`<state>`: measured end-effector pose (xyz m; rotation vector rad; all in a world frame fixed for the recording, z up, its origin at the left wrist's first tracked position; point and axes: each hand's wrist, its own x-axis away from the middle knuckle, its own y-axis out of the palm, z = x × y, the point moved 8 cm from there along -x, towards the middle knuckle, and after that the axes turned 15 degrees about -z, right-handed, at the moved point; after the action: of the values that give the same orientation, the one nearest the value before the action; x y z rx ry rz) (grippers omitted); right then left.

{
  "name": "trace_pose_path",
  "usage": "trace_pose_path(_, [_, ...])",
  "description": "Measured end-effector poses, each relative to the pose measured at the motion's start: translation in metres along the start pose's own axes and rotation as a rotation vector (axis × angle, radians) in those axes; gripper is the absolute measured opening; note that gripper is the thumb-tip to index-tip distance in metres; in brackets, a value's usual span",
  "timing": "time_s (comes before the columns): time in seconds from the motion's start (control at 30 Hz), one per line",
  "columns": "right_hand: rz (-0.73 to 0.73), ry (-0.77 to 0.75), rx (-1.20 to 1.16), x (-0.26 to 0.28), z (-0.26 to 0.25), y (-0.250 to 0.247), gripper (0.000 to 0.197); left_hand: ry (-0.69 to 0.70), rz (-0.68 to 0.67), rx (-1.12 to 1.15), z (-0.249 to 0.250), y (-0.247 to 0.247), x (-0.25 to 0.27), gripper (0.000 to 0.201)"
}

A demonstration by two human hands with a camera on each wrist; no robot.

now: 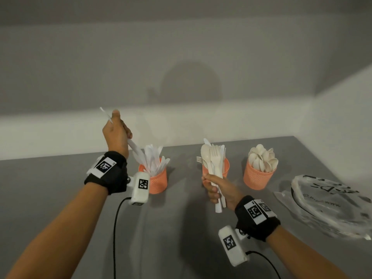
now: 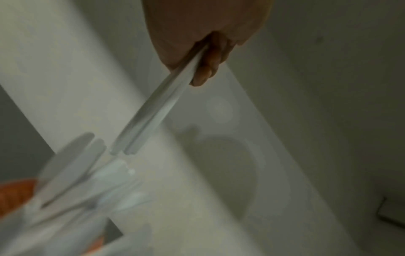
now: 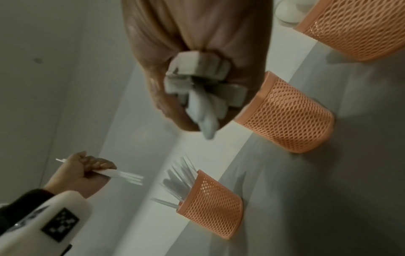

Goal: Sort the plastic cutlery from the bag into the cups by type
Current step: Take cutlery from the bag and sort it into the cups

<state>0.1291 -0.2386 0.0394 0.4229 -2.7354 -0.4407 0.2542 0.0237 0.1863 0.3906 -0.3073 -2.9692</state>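
Left hand grips white knives above the left cup of knives. Right hand clenches a mixed cutlery bundle before the middle cup. Spoon cup and bag lie right.

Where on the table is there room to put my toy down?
Bare grey table left of the knife cup, and near the front edge between the two arms. It is crowded along the cups and by the bag on the right.

Orange mesh-patterned cups hold white knives and cream spoons on a grey table.
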Motion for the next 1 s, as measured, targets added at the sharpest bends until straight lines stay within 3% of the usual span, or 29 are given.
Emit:
trace_pose_path(0.23, [-0.02, 0.039, -0.001, -0.01, -0.006, 0.014, 0.019, -0.03, -0.155, -0.284, -0.055, -0.001, -0.007, 0.049])
trace_pose_path(0.37, [-0.021, 0.07, -0.002, -0.017, -0.005, 0.019, 0.02, -0.071, -0.303, -0.359, -0.095, 0.002, -0.004, 0.03])
trace_pose_path(0.47, [-0.024, 0.097, 0.005, -0.024, 0.001, 0.02, 0.02, -0.009, -0.344, -0.464, -0.102, 0.003, 0.002, 0.004])
trace_pose_path(0.57, [-0.034, 0.114, 0.004, -0.031, 0.003, 0.022, 0.02, 0.068, -0.299, -0.555, -0.099, -0.002, 0.001, 0.017])
trace_pose_path(0.7, [-0.055, 0.107, -0.011, -0.037, 0.002, 0.028, 0.02, 0.158, -0.33, -0.78, -0.09, 0.002, -0.002, 0.011])
trace_pose_path(0.77, [-0.065, 0.103, -0.014, -0.039, 0.002, 0.031, 0.02, 0.137, -0.401, -0.906, -0.092, 0.008, -0.002, 0.022])
trace_pose_path(0.9, [-0.075, 0.104, -0.049, -0.041, 0.003, 0.034, 0.022, 0.02, -0.54, -1.005, -0.097, 0.011, 0.01, 0.064])
trace_pose_path(1.0, [-0.085, 0.096, -0.073, -0.042, 0.004, 0.035, 0.022, -0.038, -0.576, -1.064, -0.104, 0.008, 0.023, 0.076])
